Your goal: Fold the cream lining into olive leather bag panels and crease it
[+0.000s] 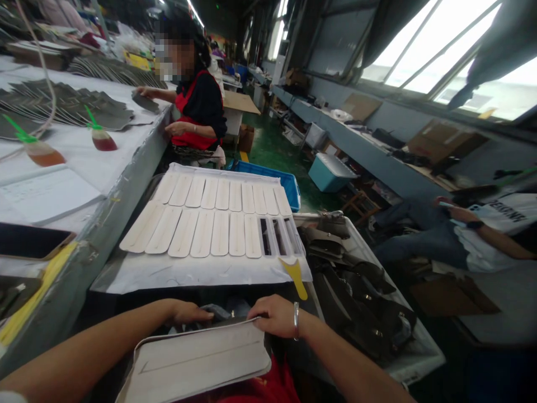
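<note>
On my lap lies a dark bag piece with a cream panel [201,358] facing up, a thin line running along the panel. My right hand [273,315] pinches the far edge of this bag piece between thumb and fingers. At the same edge, further left, my left hand [187,313] grips it, its fingertips partly hidden behind the piece. Something greyish and crumpled shows between the hands. Beyond them, a white-covered board [210,271] bears two rows of cream panels [201,232]. A yellow spatula-like tool [296,277] rests at the board's near right corner.
A white crate [423,358] of dark bags [352,291] stands to the right. On the left, the worktable [113,184] carries glue bottles [103,138], an open notebook [46,190] and stacked dark pieces. A co-worker in a red apron [195,115] sits ahead; another person is at the right.
</note>
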A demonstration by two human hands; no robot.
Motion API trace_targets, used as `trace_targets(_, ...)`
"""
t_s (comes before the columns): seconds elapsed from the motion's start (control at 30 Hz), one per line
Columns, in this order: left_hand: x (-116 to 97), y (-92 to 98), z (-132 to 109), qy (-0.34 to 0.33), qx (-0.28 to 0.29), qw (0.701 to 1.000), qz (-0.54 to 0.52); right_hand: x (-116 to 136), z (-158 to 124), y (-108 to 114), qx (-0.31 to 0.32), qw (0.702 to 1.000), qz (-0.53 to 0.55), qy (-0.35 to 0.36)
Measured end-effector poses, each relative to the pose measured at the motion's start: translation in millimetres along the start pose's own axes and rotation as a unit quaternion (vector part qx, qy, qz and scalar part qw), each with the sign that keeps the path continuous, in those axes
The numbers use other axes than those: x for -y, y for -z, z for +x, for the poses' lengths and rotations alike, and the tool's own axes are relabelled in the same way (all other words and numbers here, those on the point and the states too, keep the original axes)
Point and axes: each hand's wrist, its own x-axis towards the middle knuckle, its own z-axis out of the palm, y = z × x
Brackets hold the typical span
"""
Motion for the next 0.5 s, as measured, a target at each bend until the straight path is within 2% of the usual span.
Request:
trace_targets(0.1,17.2,11.9,-6.3,0.044,-0.018,0.994,-0.099,-2.2,4.3,2.9,0.014,1.0,0.009,-0.003)
trace_targets(0.2,12.2,26.6,-31.3,0.036,-0.063,0.984,-0.16,-5.5,6.3,4.2,0.027,0.999,0.024,-0.008)
trace_targets(0.27,-8.2,29.7,-54.3,-0.004,-0.089,0.981,-0.175,-7.9,5.3,3.9,0.037,0.998,0.039,-0.015)
trace_targets(0.33,-38.4,23.3,-75.7,-0.065,-0.085,0.985,-0.135,-9.6,3.0,2.5,0.043,0.998,0.051,-0.02)
trace_targets(0.4,-70.5,7.7,-88.8,-0.105,-0.065,0.992,-0.017,-10.5,0.4,0.1,0.04,0.997,0.065,-0.028)
trace_targets(0.5,-105.2,-21.9,-87.2,-0.148,-0.082,0.971,0.167,-10.2,-3.4,-5.3,0.022,0.993,0.098,-0.055)
